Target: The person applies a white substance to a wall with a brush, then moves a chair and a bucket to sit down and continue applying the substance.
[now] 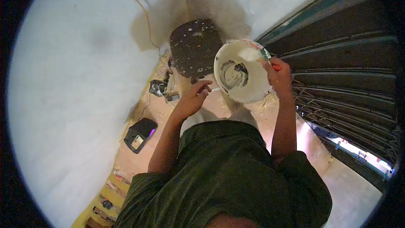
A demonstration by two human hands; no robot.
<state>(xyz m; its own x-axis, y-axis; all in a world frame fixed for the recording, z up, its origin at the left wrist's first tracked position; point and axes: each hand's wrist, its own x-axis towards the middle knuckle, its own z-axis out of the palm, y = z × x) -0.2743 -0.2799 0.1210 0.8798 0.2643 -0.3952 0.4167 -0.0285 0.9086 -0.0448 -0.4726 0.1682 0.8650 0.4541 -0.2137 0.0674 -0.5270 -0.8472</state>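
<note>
A white bucket [225,69] opens toward me, with whitish paste and a dark patch at its bottom. My right hand [279,76] is at its right rim, fingers closed around a red-handled tool [276,67]. The tool's pale, broad end [249,54] overlaps the inside of the bucket; its exact kind does not show. To the left of the bucket is my left hand [195,99], its fingers loosely bent and apart. A short white strip [215,89] lies between those fingertips and the bucket's side.
A dark, white-speckled stool seat [196,48] stands by the pale wall [71,76]. A yellow cable [144,10] hangs down it. On the floor are a black boxy device [140,135] and a dark bundle [158,88]. A dark ribbed shutter [346,65] rises on the right.
</note>
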